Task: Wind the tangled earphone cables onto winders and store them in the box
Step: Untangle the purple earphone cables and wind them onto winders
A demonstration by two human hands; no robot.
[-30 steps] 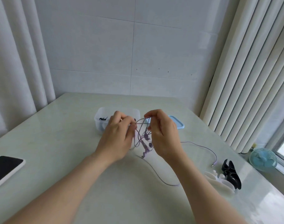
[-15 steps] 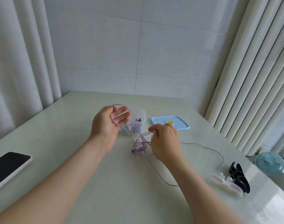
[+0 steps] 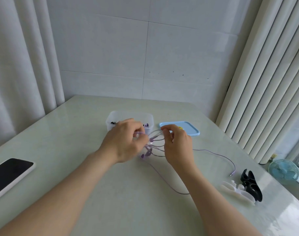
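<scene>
A tangled purple earphone cable (image 3: 155,142) hangs in loops between my two hands above the table. My left hand (image 3: 125,140) pinches strands of it on the left, and my right hand (image 3: 176,143) pinches strands on the right. The earbuds (image 3: 146,153) dangle below the loops. The cable's tail runs across the table to its plug (image 3: 232,173) at the right. A clear plastic box (image 3: 146,117) stands just behind my hands, with dark and purple items inside. A white winder (image 3: 237,191) and a black winder (image 3: 250,184) lie at the right.
The box's blue lid (image 3: 189,129) lies flat to the right of the box. A phone (image 3: 9,172) rests at the table's left edge. A small blue fan (image 3: 283,169) stands on the sill at far right. Curtains hang on both sides.
My left hand has come back in toward my right hand, and its fingers have closed on the cable. The loops are now gathered between both hands, lifted off the table.
</scene>
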